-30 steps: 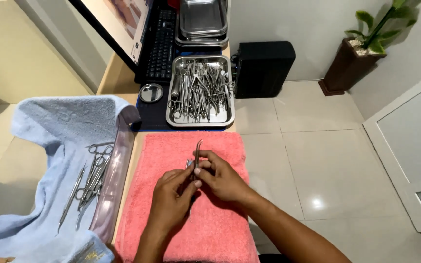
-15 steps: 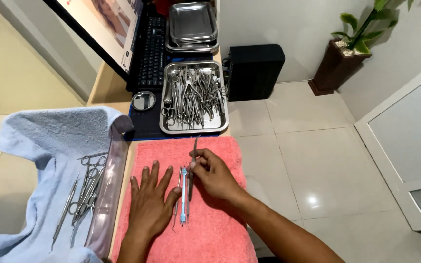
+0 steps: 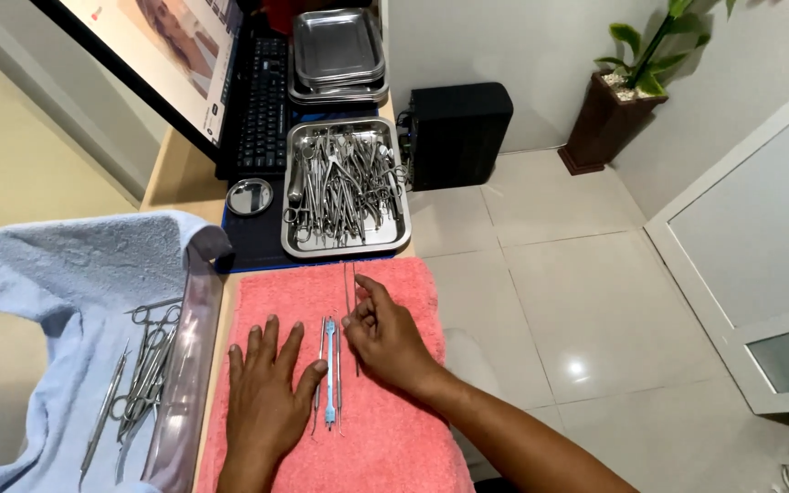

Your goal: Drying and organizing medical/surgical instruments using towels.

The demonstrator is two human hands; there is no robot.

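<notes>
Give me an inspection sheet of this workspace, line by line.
Surface: pink towel spread flat on the desk, with a blue towel to its left.
Job's things: thin metal instrument on the pink towel, pinched by the right hand; blue-handled instrument lying between slim metal ones beside the left hand.
Clutter: steel tray heaped with instruments, empty trays stacked behind it, small round dish, more instruments on the blue towel.
Grippers: left hand flat, palm down, holding nothing; right hand closed on the thin instrument.
Cables: nothing seen.
Surroundings: monitor, keyboard, black box, potted plant, tiled floor.
</notes>
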